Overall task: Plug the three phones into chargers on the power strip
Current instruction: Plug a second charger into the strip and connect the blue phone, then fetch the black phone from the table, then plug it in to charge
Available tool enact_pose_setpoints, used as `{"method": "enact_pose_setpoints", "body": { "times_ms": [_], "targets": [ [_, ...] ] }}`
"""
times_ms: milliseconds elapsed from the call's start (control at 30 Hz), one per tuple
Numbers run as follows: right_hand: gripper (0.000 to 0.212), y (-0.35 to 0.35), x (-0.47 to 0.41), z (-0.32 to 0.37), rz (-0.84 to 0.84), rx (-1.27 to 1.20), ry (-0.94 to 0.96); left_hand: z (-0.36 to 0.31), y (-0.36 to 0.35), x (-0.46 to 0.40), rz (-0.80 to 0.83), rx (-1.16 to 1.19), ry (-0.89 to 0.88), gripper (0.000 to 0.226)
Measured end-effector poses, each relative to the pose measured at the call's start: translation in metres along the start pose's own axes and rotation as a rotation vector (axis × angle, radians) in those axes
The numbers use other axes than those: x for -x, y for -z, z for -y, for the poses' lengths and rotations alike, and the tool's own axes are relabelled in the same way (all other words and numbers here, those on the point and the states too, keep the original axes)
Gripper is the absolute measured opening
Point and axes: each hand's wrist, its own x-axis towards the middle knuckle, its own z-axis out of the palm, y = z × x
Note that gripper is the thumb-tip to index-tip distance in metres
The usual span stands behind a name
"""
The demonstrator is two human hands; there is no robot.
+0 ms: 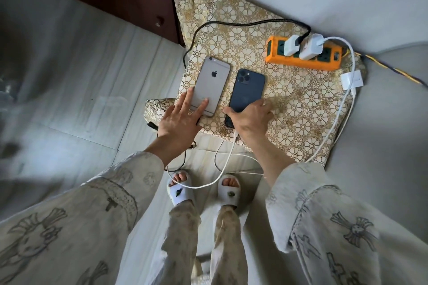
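Silver-grey and face down, one iPhone [212, 85] lies on the floral-patterned cloth [298, 109] that covers a low table, with a dark blue phone [246, 90] just beside it on the right, also back up. The left hand [179, 120] lies flat with its fingers spread and straight, the fingertips pressing on the lower end of the silver phone; it grips nothing. The right hand [251, 115] curls over the near end of the blue phone, thumb on its left edge and fingers splayed over its right corner. Under this hand, at the table's edge, shows a dark object [229, 121]; what it is cannot be told. A white cable [228, 157] drops from beneath the right hand, loops down over the floor past the feet in white slippers [228, 192], and climbs the right side of the table to a white charger [311, 47] plugged into the orange power strip [303, 54]. A second white charger [291, 46] sits in the strip just to the left of the first; a black braided cable [231, 22] runs from it in an arc across the cloth and over the left edge near the silver phone. A third white adapter [352, 79] lies loose on the cloth, to the right below the strip. Pale printed sleeves [324, 210] cover both forearms.
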Motion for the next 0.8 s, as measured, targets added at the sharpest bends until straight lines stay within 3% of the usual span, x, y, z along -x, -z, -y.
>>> {"method": "enact_pose_setpoints", "body": {
  "times_ms": [167, 333, 500, 800],
  "targets": [
    [0.087, 0.01, 0.004, -0.012, 0.059, -0.041, 0.067, 0.008, 0.013, -0.002, 0.058, 0.13, -0.041, 0.064],
    [0.07, 0.029, 0.046, -0.026, 0.142, -0.141, 0.172, 0.007, 0.018, 0.049, 0.001, 0.32, 0.053, 0.065],
    [0.056, 0.066, 0.114, -0.027, 0.321, -0.194, 0.353, -0.008, 0.036, 0.142, -0.188, 0.577, 0.249, 0.057],
    [0.041, 0.134, 0.283, 0.011, 0.61, 0.037, 0.799, -0.028, 0.073, 0.367, -0.608, 0.869, 0.696, 0.043]
  ]
}}
